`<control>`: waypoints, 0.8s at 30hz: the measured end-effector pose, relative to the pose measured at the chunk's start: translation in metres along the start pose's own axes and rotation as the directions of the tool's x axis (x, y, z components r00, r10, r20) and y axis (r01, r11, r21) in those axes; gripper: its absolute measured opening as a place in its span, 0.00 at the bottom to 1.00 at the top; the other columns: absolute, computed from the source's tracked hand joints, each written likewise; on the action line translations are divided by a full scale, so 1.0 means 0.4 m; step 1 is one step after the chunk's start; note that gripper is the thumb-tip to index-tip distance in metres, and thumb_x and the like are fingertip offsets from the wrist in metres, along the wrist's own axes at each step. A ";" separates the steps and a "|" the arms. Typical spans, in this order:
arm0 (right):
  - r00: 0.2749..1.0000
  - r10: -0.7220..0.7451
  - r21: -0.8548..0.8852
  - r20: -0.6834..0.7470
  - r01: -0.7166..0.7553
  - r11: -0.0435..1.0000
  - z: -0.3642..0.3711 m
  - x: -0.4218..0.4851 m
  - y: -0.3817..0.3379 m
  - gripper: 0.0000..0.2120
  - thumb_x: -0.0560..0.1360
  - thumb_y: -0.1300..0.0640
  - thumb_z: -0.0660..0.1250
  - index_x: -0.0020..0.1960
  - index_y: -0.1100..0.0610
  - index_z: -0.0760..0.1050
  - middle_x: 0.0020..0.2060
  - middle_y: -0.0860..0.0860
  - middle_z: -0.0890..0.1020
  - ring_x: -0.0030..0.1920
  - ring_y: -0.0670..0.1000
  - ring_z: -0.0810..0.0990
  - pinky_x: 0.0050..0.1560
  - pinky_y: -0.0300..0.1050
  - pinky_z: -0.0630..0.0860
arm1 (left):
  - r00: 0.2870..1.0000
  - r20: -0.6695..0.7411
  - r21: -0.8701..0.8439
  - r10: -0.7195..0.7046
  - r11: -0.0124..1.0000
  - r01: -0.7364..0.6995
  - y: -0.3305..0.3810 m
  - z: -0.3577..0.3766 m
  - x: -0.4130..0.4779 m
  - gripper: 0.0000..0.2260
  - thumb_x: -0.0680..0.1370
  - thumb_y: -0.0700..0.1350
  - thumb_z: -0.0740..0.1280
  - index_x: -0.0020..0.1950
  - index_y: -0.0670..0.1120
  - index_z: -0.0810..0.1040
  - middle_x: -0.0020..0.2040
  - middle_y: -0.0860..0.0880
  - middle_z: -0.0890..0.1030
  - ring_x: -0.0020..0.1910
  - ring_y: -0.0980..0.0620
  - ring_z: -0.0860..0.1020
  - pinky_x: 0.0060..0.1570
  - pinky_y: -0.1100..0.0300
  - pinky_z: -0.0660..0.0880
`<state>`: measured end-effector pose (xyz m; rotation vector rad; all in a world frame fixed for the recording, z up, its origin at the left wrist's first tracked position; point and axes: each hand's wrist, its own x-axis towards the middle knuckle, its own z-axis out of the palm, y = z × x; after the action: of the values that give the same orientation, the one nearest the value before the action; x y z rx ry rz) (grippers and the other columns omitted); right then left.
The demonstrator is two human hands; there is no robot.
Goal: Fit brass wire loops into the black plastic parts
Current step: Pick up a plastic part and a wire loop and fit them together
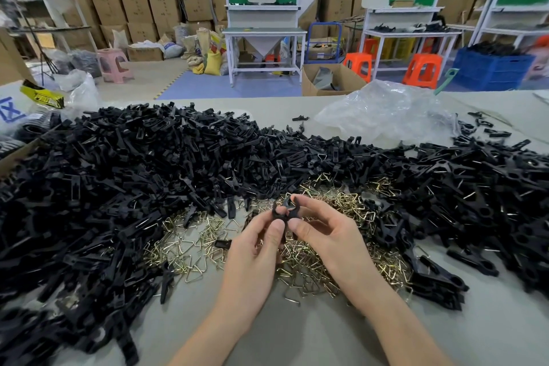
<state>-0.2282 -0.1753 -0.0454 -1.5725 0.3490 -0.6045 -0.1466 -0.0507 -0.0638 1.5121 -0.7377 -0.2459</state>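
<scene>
Left hand (252, 249) and right hand (325, 232) together, each grip pinched on one black plastic part (281, 211) raised between the fingertips, brass wire loops (205, 246) heaped on the worktop (297, 336) just beneath the grip, loose black plastic parts (133, 172) piled left, right and beyond.

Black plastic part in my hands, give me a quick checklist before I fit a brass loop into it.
1. Black plastic part held above the table: ok.
2. Left hand pinches it: ok.
3. Right hand pinches it: ok.
4. A loop already in a hand: cannot tell, the fingers hide it.
5. Brass wire loops heaped on the table beneath the hands: ok.
</scene>
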 end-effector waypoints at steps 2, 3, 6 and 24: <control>1.000 0.004 -0.009 -0.006 -0.004 1.000 0.000 0.001 0.004 0.21 0.75 0.62 0.74 0.65 0.46 0.80 0.48 0.44 0.86 0.48 0.43 0.85 0.55 0.37 0.79 | 1.000 -0.019 0.032 -0.005 0.999 0.006 0.002 0.001 -0.003 0.14 0.80 0.54 0.61 0.63 0.58 0.80 0.43 0.65 0.82 0.41 0.65 0.77 0.43 0.69 0.73; 1.000 0.007 -0.010 -0.008 -0.007 1.000 0.001 0.002 0.005 0.22 0.75 0.61 0.75 0.65 0.45 0.79 0.48 0.46 0.86 0.48 0.45 0.85 0.56 0.38 0.79 | 1.000 -0.030 0.036 -0.005 0.999 0.006 0.002 0.000 -0.002 0.14 0.80 0.53 0.61 0.64 0.58 0.80 0.41 0.65 0.81 0.41 0.66 0.77 0.43 0.70 0.72; 1.000 0.007 -0.007 -0.004 -0.007 1.000 0.001 0.003 0.009 0.22 0.74 0.60 0.75 0.65 0.44 0.80 0.50 0.49 0.86 0.48 0.47 0.85 0.56 0.41 0.80 | 1.000 -0.024 0.045 0.001 0.999 0.000 0.005 0.000 0.000 0.14 0.81 0.50 0.62 0.65 0.56 0.80 0.43 0.62 0.81 0.41 0.66 0.76 0.42 0.72 0.71; 0.999 -0.024 -0.019 0.033 0.025 1.000 0.001 0.001 0.011 0.18 0.75 0.61 0.74 0.55 0.38 0.84 0.49 0.42 0.87 0.52 0.40 0.84 0.54 0.33 0.77 | 0.998 0.046 -0.059 -0.034 0.998 0.037 -0.001 -0.020 0.008 0.15 0.77 0.53 0.68 0.63 0.65 0.78 0.41 0.54 0.81 0.40 0.56 0.78 0.44 0.54 0.76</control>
<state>-0.2270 -0.1757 -0.0495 -1.6056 0.3118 -0.5950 -0.1396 -0.0459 -0.0623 1.4678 -0.7330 -0.3267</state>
